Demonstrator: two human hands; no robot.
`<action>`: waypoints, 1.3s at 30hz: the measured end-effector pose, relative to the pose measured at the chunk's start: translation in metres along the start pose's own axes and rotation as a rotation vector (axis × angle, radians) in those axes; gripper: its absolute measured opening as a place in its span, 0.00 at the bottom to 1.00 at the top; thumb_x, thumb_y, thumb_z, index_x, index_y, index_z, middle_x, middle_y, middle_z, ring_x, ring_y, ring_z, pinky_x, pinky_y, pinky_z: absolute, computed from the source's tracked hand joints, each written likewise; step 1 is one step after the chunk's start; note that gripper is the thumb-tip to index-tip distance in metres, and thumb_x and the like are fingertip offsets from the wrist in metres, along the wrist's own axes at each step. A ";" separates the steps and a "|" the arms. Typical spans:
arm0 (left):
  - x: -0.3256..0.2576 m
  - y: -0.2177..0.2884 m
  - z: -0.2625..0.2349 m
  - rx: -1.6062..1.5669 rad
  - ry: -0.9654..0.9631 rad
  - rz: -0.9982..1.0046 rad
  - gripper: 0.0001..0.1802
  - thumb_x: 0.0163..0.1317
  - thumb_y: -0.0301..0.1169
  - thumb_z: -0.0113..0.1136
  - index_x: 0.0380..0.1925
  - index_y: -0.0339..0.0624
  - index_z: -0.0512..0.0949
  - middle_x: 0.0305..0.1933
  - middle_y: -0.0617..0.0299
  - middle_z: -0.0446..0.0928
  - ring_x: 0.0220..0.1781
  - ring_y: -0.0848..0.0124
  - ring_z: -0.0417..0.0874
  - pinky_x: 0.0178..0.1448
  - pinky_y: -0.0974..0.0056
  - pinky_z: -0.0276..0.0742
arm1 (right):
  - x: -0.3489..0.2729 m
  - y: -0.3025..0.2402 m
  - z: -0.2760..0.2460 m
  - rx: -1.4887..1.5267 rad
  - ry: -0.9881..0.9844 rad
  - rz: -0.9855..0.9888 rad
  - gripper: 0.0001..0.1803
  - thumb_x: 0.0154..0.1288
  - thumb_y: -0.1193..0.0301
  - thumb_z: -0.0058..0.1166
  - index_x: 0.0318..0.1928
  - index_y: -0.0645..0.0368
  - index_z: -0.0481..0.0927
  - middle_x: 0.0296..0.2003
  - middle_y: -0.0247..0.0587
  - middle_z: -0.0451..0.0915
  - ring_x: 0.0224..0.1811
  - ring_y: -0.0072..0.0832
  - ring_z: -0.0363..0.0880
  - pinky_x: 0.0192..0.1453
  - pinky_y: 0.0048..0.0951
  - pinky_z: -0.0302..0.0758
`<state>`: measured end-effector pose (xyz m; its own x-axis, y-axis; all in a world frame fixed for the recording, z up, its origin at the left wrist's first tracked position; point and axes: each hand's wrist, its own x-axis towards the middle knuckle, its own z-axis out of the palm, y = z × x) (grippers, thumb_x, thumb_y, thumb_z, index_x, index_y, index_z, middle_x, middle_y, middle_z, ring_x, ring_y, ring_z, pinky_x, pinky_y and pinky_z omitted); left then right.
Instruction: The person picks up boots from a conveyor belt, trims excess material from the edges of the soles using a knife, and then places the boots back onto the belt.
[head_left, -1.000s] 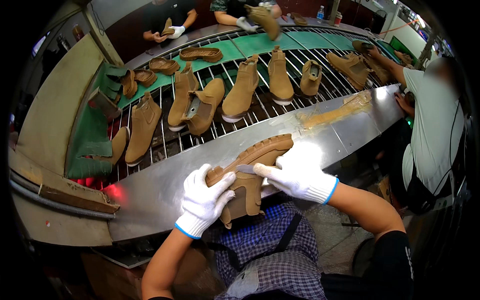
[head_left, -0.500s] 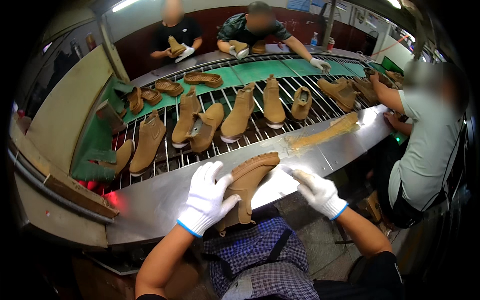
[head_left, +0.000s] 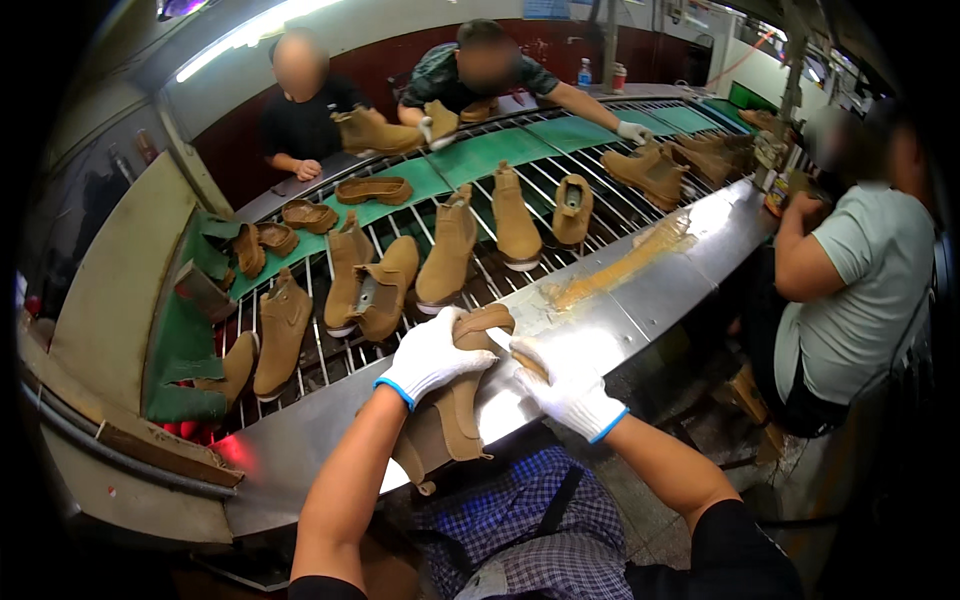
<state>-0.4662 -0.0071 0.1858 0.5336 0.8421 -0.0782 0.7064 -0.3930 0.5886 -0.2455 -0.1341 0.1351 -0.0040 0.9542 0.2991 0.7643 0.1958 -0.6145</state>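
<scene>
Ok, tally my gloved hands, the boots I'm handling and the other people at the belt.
Gloved hands: 2, left hand and right hand
Tan boot: 1
Other people: 3
Total: 6

Tan boots (head_left: 447, 245) stand on the slatted conveyor (head_left: 520, 170).

A long fluorescent ceiling light (head_left: 262, 27) runs above the dark red back wall (head_left: 385, 62); below it stands the curved steel roller conveyor (head_left: 520, 215).
</scene>
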 end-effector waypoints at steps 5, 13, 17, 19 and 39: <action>0.005 -0.012 -0.009 -0.090 -0.001 -0.027 0.50 0.49 0.63 0.77 0.65 0.41 0.77 0.59 0.40 0.85 0.62 0.45 0.87 0.67 0.52 0.81 | 0.039 0.006 0.004 0.205 -0.125 -0.075 0.29 0.76 0.65 0.62 0.74 0.54 0.75 0.59 0.47 0.87 0.58 0.39 0.88 0.62 0.39 0.84; -0.002 0.000 0.003 -0.026 0.087 0.014 0.45 0.56 0.55 0.77 0.69 0.44 0.76 0.65 0.45 0.83 0.62 0.49 0.88 0.67 0.52 0.82 | 0.053 0.024 -0.006 0.522 -0.390 0.063 0.31 0.77 0.68 0.61 0.76 0.62 0.71 0.65 0.48 0.83 0.64 0.36 0.83 0.70 0.35 0.79; -0.012 0.001 0.017 0.067 0.166 0.026 0.43 0.59 0.53 0.74 0.70 0.45 0.75 0.65 0.46 0.83 0.62 0.47 0.87 0.66 0.50 0.84 | 0.054 0.002 -0.023 0.224 -0.495 -0.043 0.30 0.77 0.66 0.61 0.76 0.56 0.73 0.64 0.49 0.83 0.65 0.35 0.83 0.72 0.34 0.78; -0.009 -0.002 0.023 0.079 0.224 0.066 0.41 0.60 0.51 0.74 0.70 0.45 0.75 0.64 0.46 0.83 0.62 0.47 0.88 0.65 0.50 0.84 | 0.059 -0.008 -0.020 0.404 -0.527 0.123 0.31 0.77 0.67 0.60 0.77 0.57 0.72 0.67 0.49 0.82 0.69 0.35 0.80 0.75 0.34 0.75; -0.015 0.006 0.042 0.409 0.358 0.432 0.37 0.58 0.41 0.79 0.64 0.32 0.78 0.58 0.42 0.85 0.55 0.47 0.90 0.58 0.52 0.88 | -0.009 0.011 -0.006 0.101 -0.034 -0.228 0.30 0.76 0.64 0.61 0.77 0.46 0.74 0.43 0.43 0.91 0.33 0.39 0.91 0.37 0.37 0.87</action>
<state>-0.4508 -0.0378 0.1567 0.6702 0.6210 0.4065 0.6209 -0.7692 0.1511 -0.2329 -0.1416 0.1302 -0.1917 0.8894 0.4151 0.6731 0.4269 -0.6038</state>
